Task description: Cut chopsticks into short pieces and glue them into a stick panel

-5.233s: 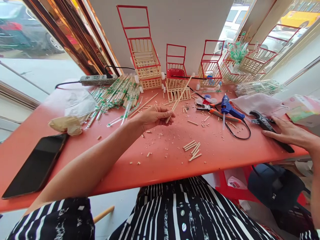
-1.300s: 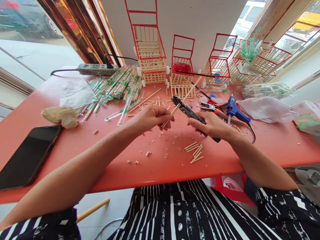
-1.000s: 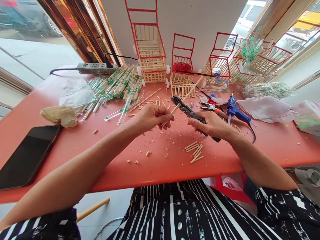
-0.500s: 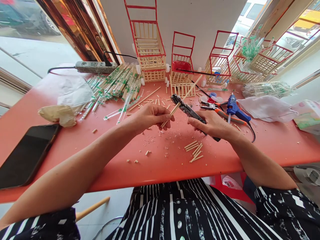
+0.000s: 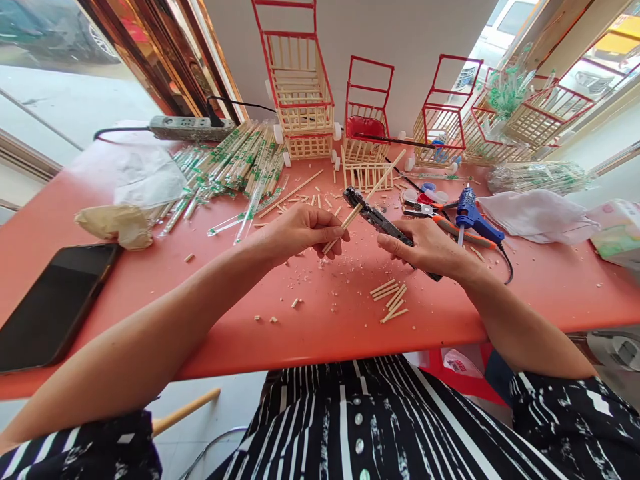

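My left hand (image 5: pixel 299 232) pinches a long bamboo stick (image 5: pixel 373 191) near its lower end, and the stick slants up to the right. My right hand (image 5: pixel 429 248) grips a black cutting tool (image 5: pixel 376 219) by its handle. The tool's head (image 5: pixel 351 196) lies against the stick just above my left fingers. Both hands hover over the middle of the red table (image 5: pixel 310 333). A small pile of cut stick pieces (image 5: pixel 391 299) lies on the table below my right hand.
Several red-framed stick carts (image 5: pixel 299 93) line the back wall. Wrapped chopsticks (image 5: pixel 240 170) lie at the back left beside a power strip (image 5: pixel 190 127). A blue glue gun (image 5: pixel 473 217), pliers (image 5: pixel 425 212), white cloth (image 5: pixel 537 213) sit right; a phone (image 5: pixel 55 303) lies left.
Since five seconds ago my right hand picked up the black tool from the table's right side and brought it to the stick. Over the last second, the hands barely moved.
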`<state>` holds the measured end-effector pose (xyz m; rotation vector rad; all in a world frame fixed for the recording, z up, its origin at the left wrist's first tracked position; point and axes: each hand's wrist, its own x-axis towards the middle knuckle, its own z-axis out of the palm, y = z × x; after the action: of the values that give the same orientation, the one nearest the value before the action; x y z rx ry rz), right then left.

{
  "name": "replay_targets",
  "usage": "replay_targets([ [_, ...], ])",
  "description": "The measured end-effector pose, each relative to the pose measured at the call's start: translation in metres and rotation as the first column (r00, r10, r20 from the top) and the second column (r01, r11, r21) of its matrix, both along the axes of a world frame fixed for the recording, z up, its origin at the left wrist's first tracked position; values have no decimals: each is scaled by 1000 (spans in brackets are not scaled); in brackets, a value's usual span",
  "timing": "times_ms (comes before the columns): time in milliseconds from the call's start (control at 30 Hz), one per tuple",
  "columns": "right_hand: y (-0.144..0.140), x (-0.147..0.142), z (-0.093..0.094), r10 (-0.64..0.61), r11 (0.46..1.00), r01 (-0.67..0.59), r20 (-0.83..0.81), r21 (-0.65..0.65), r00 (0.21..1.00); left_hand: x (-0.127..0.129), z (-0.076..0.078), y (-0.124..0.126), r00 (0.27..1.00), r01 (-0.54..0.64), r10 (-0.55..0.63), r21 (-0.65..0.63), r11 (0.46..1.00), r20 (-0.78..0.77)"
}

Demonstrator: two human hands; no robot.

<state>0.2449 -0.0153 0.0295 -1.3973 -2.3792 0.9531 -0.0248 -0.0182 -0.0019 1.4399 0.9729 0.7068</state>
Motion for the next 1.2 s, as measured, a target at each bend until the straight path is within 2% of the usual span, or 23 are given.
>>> replay_targets([
  [300,1,-3,-6,-19,1000,19,27,22,999,-1,2,1,998,-20,19,-7,1000,-56],
  [767,0,-7,-5,-14,999,12,49,44,999,0,-5,3,990,-38,51,97,995,-132],
  [1200,-1,-10,-6,-15,990,1,94,144,995,-1,-1,3,986,-39,55,102,994,-157],
])
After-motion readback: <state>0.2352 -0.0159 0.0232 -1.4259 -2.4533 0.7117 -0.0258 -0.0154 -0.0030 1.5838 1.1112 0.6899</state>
